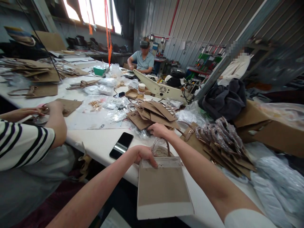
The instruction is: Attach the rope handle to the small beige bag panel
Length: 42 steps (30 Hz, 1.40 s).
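In the head view, we see a person's left hand (144,154) pinching a brown panel (163,186) by its upper corner, thumb across the front, the lower part out past the edge of the white desk (92,138); a loosened pinch, we judge, could let it drop. The right hand (159,130), fingers bent at the near edge of a loose pile of brown pieces (153,113), could upset the pile by tugging; we cannot tell whether it grips one. The brown panel lies just below the left hand, nearer the camera than the right.
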### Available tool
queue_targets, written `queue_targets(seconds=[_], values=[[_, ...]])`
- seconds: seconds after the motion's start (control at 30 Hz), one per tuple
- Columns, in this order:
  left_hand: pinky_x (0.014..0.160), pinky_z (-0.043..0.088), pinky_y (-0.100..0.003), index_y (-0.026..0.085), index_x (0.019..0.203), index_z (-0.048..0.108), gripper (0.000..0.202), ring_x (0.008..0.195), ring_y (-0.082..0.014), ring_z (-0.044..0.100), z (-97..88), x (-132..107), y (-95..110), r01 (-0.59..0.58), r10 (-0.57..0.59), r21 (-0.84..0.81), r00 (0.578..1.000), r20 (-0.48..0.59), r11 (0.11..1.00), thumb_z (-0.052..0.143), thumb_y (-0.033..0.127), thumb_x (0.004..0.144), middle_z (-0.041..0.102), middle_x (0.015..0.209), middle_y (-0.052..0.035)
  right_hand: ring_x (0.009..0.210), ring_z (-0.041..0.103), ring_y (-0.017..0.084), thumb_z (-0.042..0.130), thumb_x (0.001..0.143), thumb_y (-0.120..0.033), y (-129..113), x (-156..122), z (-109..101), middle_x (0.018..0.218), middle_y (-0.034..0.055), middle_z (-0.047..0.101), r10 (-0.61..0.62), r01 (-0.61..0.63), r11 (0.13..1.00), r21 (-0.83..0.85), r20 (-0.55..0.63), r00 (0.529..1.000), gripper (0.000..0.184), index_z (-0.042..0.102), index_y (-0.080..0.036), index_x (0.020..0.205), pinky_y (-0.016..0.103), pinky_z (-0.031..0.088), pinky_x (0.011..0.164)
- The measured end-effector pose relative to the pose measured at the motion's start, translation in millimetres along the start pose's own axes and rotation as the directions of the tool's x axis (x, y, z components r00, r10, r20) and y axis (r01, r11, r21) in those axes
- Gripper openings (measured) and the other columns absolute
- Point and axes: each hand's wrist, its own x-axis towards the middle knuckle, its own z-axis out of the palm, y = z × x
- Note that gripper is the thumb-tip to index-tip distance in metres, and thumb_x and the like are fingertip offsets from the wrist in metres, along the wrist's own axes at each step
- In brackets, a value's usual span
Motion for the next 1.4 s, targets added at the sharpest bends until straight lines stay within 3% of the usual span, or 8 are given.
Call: queue_targets(seconds=[0.2, 0.37, 0.47, 0.6, 0.77, 0.9, 1.13, 1.4], values=[[0.057, 0.064, -0.028, 0.017, 0.099, 0.081, 0.053, 0.074, -0.0256, 0.079, 7.8, -8, 3, 0.014, -0.014, 0.005, 0.999, -0.033, 1.0, 0.095, 0.011, 0.048, 0.084, 0.098, -0.0098, 0.111, 0.076, 0.026, 0.068, 0.098, -0.009, -5, -14, -16, 0.124, 0.0079, 0.08, -0.017, 0.028, 0.974, 0.225, -0.047, 0.999, 0.039, 0.08, -0.02, 0.134, 0.028, 0.056, 0.099], [0.065, 0.067, -0.033, 0.018, 0.104, 0.079, 0.053, 0.081, -0.0293, 0.08, 10.0, -12, 4, -0.002, 0.003, 0.021, 0.999, -0.05, 1.0, 0.093, 0.018, 0.054, 0.084, 0.107, -0.0128, 0.105, 0.075, 0.021, 0.065, 0.104, -0.025, 34, -121, -54, 0.121, 0.0044, 0.08, 0.051, 0.151, 0.83, 0.537, -0.342, 0.938, 0.029, 0.079, -0.019, 0.129, 0.027, 0.057, 0.094], [0.068, 0.068, -0.035, 0.017, 0.104, 0.078, 0.052, 0.083, -0.0315, 0.081, 7.9, -11, 7, 0.026, -0.025, 0.041, 0.999, -0.021, 0.999, 0.094, 0.021, 0.055, 0.084, 0.109, -0.0142, 0.091, 0.075, 0.021, 0.066, 0.101, -0.021, 62, -202, -57, 0.102, 0.0037, 0.082, 0.303, -0.093, 0.895, 0.436, -0.443, 0.844, 0.021, 0.083, -0.019, 0.113, 0.029, 0.056, 0.087], [0.069, 0.067, -0.033, 0.017, 0.103, 0.078, 0.051, 0.087, -0.0322, 0.082, 10.9, -13, 12, 0.053, -0.052, 0.046, 0.998, -0.022, 0.998, 0.096, 0.023, 0.056, 0.084, 0.105, -0.014, 0.105, 0.073, 0.025, 0.063, 0.1, -0.012, 74, -261, -10, 0.114, 0.0086, 0.08, 0.481, -0.413, 0.874, 0.257, -0.331, 0.812, 0.025, 0.083, -0.018, 0.115, 0.031, 0.052, 0.098], [0.068, 0.067, -0.033, 0.017, 0.111, 0.078, 0.061, 0.087, -0.0326, 0.082, 14.8, -14, 12, 0.079, -0.076, 0.033, 0.993, -0.088, 0.996, 0.098, 0.026, 0.054, 0.084, 0.107, -0.0144, 0.117, 0.066, 0.024, 0.055, 0.104, -0.006, 40, -262, 60, 0.127, 0.0101, 0.072, 0.415, -0.374, 0.908, 0.187, -0.287, 0.864, 0.032, 0.08, -0.02, 0.118, 0.032, 0.048, 0.103], [0.067, 0.066, -0.032, 0.017, 0.111, 0.077, 0.065, 0.089, -0.0332, 0.082, 13.8, -13, 12, 0.102, -0.093, 0.057, 0.985, -0.142, 0.993, 0.101, 0.03, 0.052, 0.084, 0.11, -0.0156, 0.115, 0.065, 0.026, 0.054, 0.097, 0.002, 26, -269, 81, 0.127, 0.008, 0.07, 0.356, -0.306, 0.932, 0.195, -0.319, 0.879, 0.038, 0.081, -0.024, 0.11, 0.035, 0.048, 0.101], [0.07, 0.066, -0.033, 0.017, 0.108, 0.077, 0.066, 0.091, -0.0338, 0.081, 17.3, -13, 17, 0.127, -0.109, 0.092, 0.979, -0.174, 0.988, 0.102, 0.032, 0.049, 0.083, 0.111, -0.0156, 0.107, 0.069, 0.021, 0.044, 0.103, -0.001, 50, -273, 78, 0.13, 0.0122, 0.067, 0.501, -0.335, 0.854, 0.397, -0.457, 0.735, 0.044, 0.075, -0.018, 0.128, 0.029, 0.054, 0.099], [0.068, 0.066, -0.031, 0.016, 0.108, 0.076, 0.067, 0.087, -0.032, 0.081, 20.6, -15, 15, 0.101, -0.088, 0.065, 0.982, -0.167, 0.993, 0.103, 0.03, 0.049, 0.083, 0.108, -0.016, 0.089, 0.068, 0.022, 0.057, 0.101, -0.006, 74, -240, 59, 0.108, 0.0131, 0.067, 0.572, -0.556, 0.82, 0.136, -0.255, 0.78, 0.028, 0.083, -0.017, 0.1, 0.028, 0.051, 0.08]])
